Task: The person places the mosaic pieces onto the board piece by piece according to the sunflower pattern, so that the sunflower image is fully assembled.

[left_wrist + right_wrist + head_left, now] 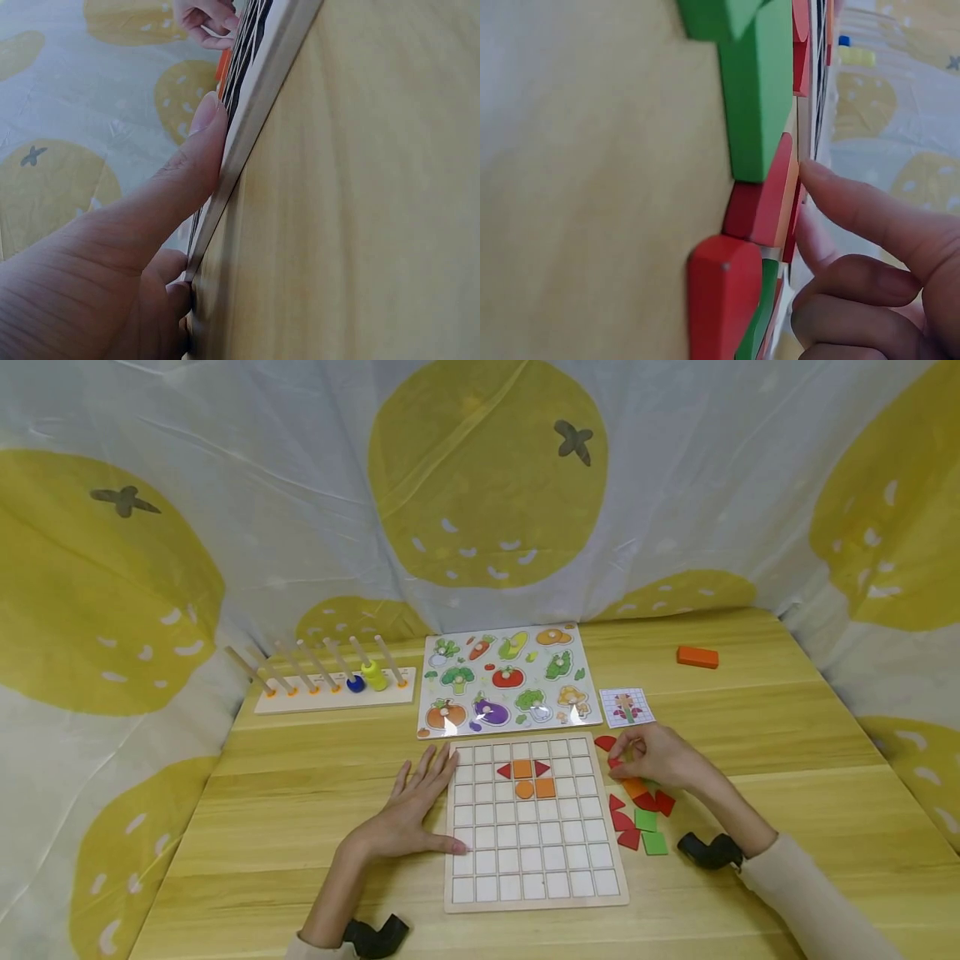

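Observation:
A wooden grid board (536, 906) lies in front of me. On it are two orange squares (521, 768), an orange disc (524, 789) and two red triangles (542, 768). My left hand (408, 814) rests spread along its left edge, the thumb on the rim. Right of the board, my right hand (663, 756) pinches a red piece (615, 764) between thumb and forefinger; the fingers hide most of its shape. Close below are loose red pieces (628, 839), green squares (655, 843) and an orange piece (634, 787). A red quarter-round (604, 742) lies just beyond the fingertips.
A pattern card (626, 707) lies behind the right hand. At the back are a vegetable puzzle board (510, 653), a peg stand (352, 700) with blue and yellow beads, and an orange block (697, 657). A patterned curtain (300, 527) hangs behind the table.

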Demonstrator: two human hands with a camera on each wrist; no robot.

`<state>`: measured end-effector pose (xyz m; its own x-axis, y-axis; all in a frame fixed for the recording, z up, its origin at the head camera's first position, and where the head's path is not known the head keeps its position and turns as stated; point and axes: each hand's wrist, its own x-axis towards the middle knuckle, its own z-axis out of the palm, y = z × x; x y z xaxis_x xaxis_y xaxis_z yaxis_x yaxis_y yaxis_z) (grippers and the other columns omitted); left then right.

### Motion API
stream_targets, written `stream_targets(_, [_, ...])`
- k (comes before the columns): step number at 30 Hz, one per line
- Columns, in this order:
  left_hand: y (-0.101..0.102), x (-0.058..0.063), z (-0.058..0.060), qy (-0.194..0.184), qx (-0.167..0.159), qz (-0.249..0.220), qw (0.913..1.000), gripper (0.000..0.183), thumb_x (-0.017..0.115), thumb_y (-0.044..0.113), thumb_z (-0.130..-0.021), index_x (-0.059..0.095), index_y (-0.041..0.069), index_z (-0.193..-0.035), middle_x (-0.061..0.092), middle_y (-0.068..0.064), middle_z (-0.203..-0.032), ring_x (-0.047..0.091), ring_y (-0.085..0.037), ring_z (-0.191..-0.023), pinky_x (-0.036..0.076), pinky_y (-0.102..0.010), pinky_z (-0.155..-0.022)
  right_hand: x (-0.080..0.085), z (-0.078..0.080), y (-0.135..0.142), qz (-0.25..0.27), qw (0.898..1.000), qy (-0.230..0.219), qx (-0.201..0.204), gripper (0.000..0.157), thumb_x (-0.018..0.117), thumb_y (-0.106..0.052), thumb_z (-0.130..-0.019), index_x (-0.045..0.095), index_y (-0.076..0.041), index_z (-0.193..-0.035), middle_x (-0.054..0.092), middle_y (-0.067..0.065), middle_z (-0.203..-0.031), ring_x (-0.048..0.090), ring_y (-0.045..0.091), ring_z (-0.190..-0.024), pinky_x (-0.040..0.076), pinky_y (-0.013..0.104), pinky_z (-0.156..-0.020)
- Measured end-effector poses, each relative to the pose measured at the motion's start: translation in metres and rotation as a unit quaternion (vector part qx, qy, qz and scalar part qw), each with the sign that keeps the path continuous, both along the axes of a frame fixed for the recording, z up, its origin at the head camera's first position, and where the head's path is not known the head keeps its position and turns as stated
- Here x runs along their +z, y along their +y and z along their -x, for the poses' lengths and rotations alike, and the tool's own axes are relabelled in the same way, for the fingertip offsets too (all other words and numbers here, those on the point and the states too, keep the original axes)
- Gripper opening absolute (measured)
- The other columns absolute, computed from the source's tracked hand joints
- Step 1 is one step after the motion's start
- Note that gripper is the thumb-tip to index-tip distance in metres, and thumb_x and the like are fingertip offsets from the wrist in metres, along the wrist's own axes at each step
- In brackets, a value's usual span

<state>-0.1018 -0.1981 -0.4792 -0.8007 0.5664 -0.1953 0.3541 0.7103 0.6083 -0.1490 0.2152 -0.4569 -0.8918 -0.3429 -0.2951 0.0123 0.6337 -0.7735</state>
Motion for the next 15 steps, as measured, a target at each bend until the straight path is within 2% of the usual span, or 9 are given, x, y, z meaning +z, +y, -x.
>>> stream_targets(8, [-0.001,0.000,0.000,0.002,-0.002,0.000,1.0000,0.128,0.085,0.053,-0.080,0.001,0.011,-0.167,-0.011,-0.009,-0.175,-0.015,-0.036,-0.162,-0.013,-0.067,-0.125,0.001,0.000,-0.001,-0.005,1.000,0.009,-0.003,0.022,0.087,-0.009,-0.082,0.074,-0.002,-0.097,0.041,-0.002,-0.062,0.040,0.014,-0.059,0.029,0.023,-0.052])
stream_targets(11, [-0.001,0.001,-0.001,0.001,-0.002,0.000,1.0000,0.129,0.086,0.053,-0.080,0.001,0.011,-0.167,-0.011,-0.009,-0.175,-0.015,-0.036,-0.162,-0.013,-0.067,-0.125,0.001,0.000,-0.001,-0.006,1.000,0.025,0.001,0.021,0.087,-0.013,-0.083,0.075,-0.002,-0.097,0.038,-0.003,-0.061,0.037,0.013,-0.057,0.027,0.023,-0.052])
stream_targets(15, [-0.001,0.000,0.000,0.002,-0.002,0.000,1.0000,0.129,0.086,0.053,-0.080,0.001,0.010,-0.167,-0.011,-0.009,-0.175,-0.015,-0.036,-0.162,-0.013,-0.067,-0.125,0.003,-0.003,-0.012,0.017,0.999,0.033,0.014,0.022,0.086,-0.018,-0.084,0.078,-0.006,-0.100,0.036,-0.003,-0.061,0.035,0.011,-0.055,0.025,0.023,-0.050])
